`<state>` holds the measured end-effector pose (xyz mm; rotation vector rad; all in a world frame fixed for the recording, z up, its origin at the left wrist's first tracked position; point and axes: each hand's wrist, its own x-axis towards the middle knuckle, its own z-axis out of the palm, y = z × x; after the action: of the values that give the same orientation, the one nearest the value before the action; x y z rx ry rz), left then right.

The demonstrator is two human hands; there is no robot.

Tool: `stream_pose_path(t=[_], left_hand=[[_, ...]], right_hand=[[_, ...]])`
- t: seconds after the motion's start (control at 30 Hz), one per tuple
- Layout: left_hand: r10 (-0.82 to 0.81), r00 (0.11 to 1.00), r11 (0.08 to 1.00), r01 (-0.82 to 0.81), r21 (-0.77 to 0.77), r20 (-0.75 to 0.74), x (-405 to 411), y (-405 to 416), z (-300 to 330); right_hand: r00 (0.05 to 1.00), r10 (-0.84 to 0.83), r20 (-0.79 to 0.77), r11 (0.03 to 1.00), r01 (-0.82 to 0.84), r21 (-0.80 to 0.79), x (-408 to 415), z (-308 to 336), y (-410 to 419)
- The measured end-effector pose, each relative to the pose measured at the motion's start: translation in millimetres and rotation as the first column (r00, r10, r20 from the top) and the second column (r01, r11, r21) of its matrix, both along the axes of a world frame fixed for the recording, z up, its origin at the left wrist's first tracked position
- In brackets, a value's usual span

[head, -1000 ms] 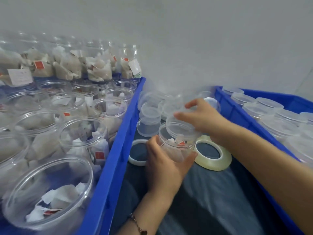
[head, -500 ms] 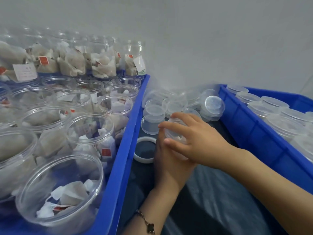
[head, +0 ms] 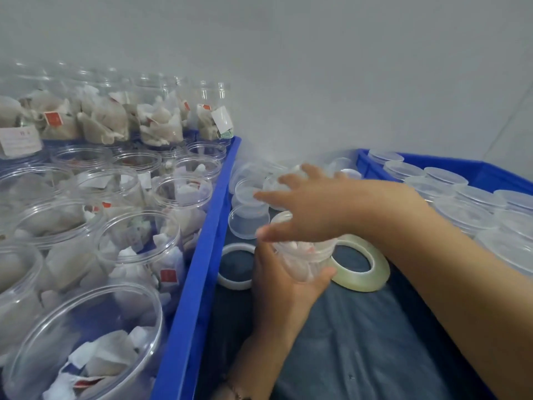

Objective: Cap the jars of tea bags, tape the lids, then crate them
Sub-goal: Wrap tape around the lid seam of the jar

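between the two blue crates, my left hand (head: pixel 284 280) is gripping a jar of tea bags (head: pixel 304 255) while my right hand (head: pixel 314 206) is pressing its lid on, fingers spread; taping with the tape roll (head: pixel 360 262) probably follows.

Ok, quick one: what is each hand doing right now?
Left hand: grips the jar of tea bags from below, fingers curled round it.
Right hand: fingers spread over the jar's mouth, pressing on the lid; it is mostly hidden.
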<state>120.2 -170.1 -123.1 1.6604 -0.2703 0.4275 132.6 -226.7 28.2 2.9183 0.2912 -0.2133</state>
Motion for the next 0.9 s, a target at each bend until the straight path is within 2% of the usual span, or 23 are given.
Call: stream_pose_path(t=[0.07,0.1,0.17,0.2,0.27,0.3,0.33,0.37,0.4,0.43,0.47,0.5,0.53,0.57,0.63,0.7,0.77,0.83,0.9], left_hand=[[0.004,0.999,1.000,-0.005,0.009,0.050,4,-1,-3],[0.008,0.998,0.997,-0.013,0.075,0.069,7,-1,-6],[0.039,0.998,0.957,-0.053,0.285,0.052,11,-1,-14],[0.012,1.000,0.957,-0.011,0.290,-0.004,13,-2,-16],[-0.051,0.994,0.960,0.077,0.271,-0.101,15,-3,-20],[-0.035,0.990,0.989,0.054,0.140,-0.134,13,0,-13],[-0.027,0.993,0.990,0.042,0.132,-0.113,12,2,-8],[-0.035,0.999,0.993,0.037,0.115,-0.023,11,1,-5],[-0.073,0.997,0.988,0.066,0.141,0.040,7,-1,2],[-0.070,0.997,0.992,0.065,0.109,0.038,7,1,4],[-0.046,0.999,0.998,0.046,0.044,0.005,5,3,2],[-0.047,0.999,0.999,0.047,0.007,-0.008,3,4,0],[-0.058,0.998,0.998,0.058,-0.025,-0.013,2,3,-4],[-0.051,0.999,0.998,0.052,-0.043,0.003,2,2,-7],[-0.038,0.999,0.999,0.038,-0.036,0.007,4,2,-8],[0.008,1.000,1.000,-0.008,0.004,0.029,3,3,-6],[0.108,0.992,0.986,-0.114,0.122,0.061,2,4,-5],[0.219,0.974,0.932,-0.227,0.284,0.059,0,7,-2],[0.257,0.966,0.899,-0.252,0.357,0.036,-1,9,-2]], right_hand=[[0.988,0.067,-0.137,0.990,-0.049,0.133,1,-20,-5],[0.994,0.062,-0.093,0.974,-0.040,0.222,0,-34,-6],[0.985,-0.024,0.171,0.955,-0.028,0.296,-2,-56,-4],[0.959,-0.092,0.267,0.956,0.011,0.292,-2,-63,-1],[0.926,-0.190,0.326,0.952,0.093,0.290,-2,-70,6],[0.916,-0.209,0.342,0.948,0.103,0.301,-1,-70,8],[0.911,-0.223,0.346,0.934,0.099,0.343,-1,-70,7],[0.910,-0.246,0.334,0.893,0.078,0.443,-2,-69,2],[0.905,-0.290,0.313,0.788,0.040,0.614,-6,-67,-4],[0.891,-0.350,0.289,0.618,-0.012,0.786,-12,-65,-13],[0.846,-0.440,0.300,0.459,-0.075,0.885,-15,-68,-26],[0.791,-0.524,0.318,0.407,-0.096,0.909,-16,-74,-41],[0.757,-0.571,0.317,0.454,-0.030,0.890,-16,-83,-58],[0.762,-0.589,0.268,0.511,0.095,0.854,-17,-95,-74],[0.848,-0.517,0.114,0.673,0.321,0.666,-20,-124,-96],[0.919,-0.386,0.077,0.835,0.312,0.454,-24,-152,-108],[0.900,-0.393,0.188,0.849,0.276,0.451,-29,-164,-113],[0.852,-0.426,0.303,0.845,0.256,0.469,-33,-165,-113],[0.787,-0.496,0.367,0.784,0.224,0.579,-38,-161,-114]])
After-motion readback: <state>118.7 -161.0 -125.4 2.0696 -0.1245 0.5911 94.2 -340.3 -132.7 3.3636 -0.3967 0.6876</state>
